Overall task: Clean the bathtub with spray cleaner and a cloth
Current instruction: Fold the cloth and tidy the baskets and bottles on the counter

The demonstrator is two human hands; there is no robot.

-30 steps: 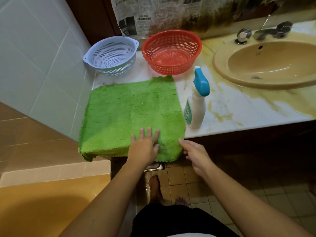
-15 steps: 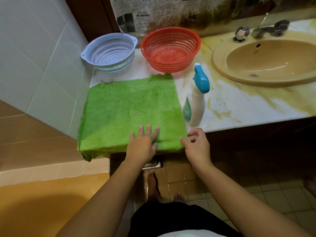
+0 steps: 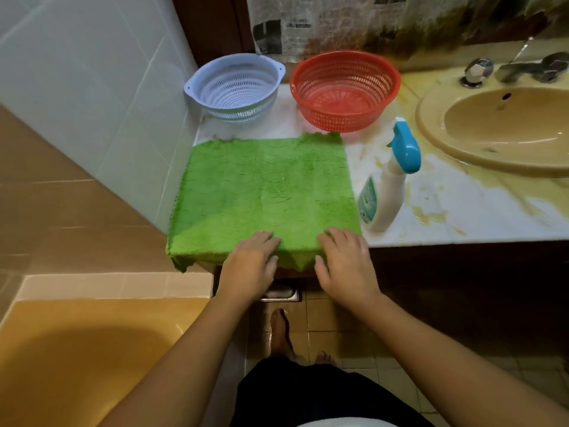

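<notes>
1. Bathtub (image 3: 77, 349), yellow-brown, fills the lower left corner below a tiled wall (image 3: 92, 97).
2. White colander (image 3: 235, 87) stands at the back of the counter (image 3: 462, 211), next to the wall.
3. Green cloth (image 3: 264, 192) lies spread flat on the counter's left end, and its near edge hangs over the front.
4. Left hand (image 3: 249, 263) grasps that near edge, with bent fingers on top and the thumb against the hanging hem.
5. Right hand (image 3: 345, 263) grasps the same edge near the right corner, and the cloth puckers between the two hands.
6. Red basket (image 3: 345, 90) sits behind the cloth, beside the colander.
7. Spray bottle (image 3: 388, 186), white with a blue trigger head, stands upright just beside the cloth's right edge, apart from both hands.
8. Sink (image 3: 508, 127) and tap (image 3: 529, 69) occupy the far right.
</notes>
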